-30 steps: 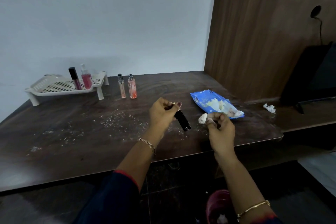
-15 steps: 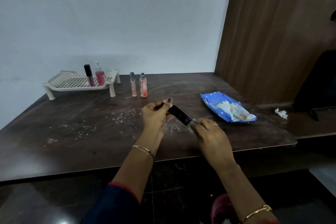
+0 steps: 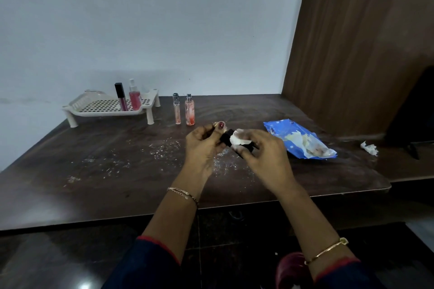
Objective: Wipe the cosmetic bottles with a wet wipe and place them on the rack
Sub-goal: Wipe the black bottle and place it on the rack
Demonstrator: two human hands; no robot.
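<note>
My left hand [image 3: 203, 145] grips one end of a small black cosmetic bottle [image 3: 226, 138] above the middle of the dark table [image 3: 94, 171]. My right hand [image 3: 265, 155] presses a white wet wipe [image 3: 238, 139] around the bottle's other end, hiding most of it. A white perforated rack [image 3: 105, 107] stands at the back left with a black-capped pink tube [image 3: 121, 99] and a pink spray bottle [image 3: 135, 97] on it. Two slim orange-pink bottles [image 3: 176, 109] [image 3: 189, 110] stand upright on the table just right of the rack.
A blue wet-wipe pack [image 3: 298, 138] lies open to the right of my hands. A crumpled used wipe [image 3: 370, 148] sits at the far right by a dark object. White crumbs are scattered over the table's middle. A brown wooden panel rises at the right.
My right hand brought the wipe from beside the blue pack over to the black bottle and closed it around the bottle. My left hand kept hold of the bottle.
</note>
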